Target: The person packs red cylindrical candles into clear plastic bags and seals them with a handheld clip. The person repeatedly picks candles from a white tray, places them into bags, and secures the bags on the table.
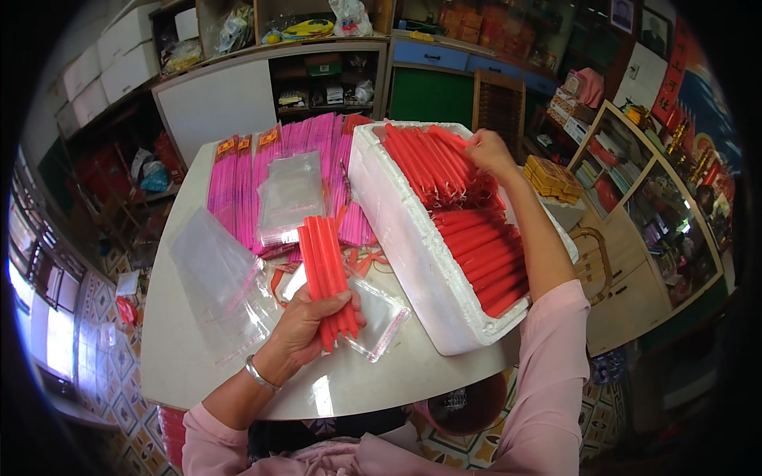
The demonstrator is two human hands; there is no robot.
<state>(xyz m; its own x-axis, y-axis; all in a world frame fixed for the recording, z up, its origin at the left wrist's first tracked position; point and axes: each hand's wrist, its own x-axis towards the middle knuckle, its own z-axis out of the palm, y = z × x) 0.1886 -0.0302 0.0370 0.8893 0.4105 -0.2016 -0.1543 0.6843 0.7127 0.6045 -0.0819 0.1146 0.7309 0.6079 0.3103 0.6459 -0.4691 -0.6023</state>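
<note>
My left hand (314, 315) grips a bundle of several red candles (324, 256) over the near part of the white table. A white polystyrene box (393, 250) full of red candles stands on the table to the right. Inside it, candles lie in two groups, a far one with wicks showing (419, 163) and a near one (485, 262). At the box's far right corner my right hand (494, 156) pinches the end of one red candle (447, 138); its fingertips are partly hidden. Clear plastic sleeves (217, 273) lie left of the bundle, and another sleeve (378, 321) lies beneath it.
Packs of pink sticks (232, 196) cover the table's far side, with a stack of clear sleeves (292, 184) on top. Yellow packets (552, 178) sit beyond the box. A dark red bucket (467, 407) stands below the table's front edge (357, 410).
</note>
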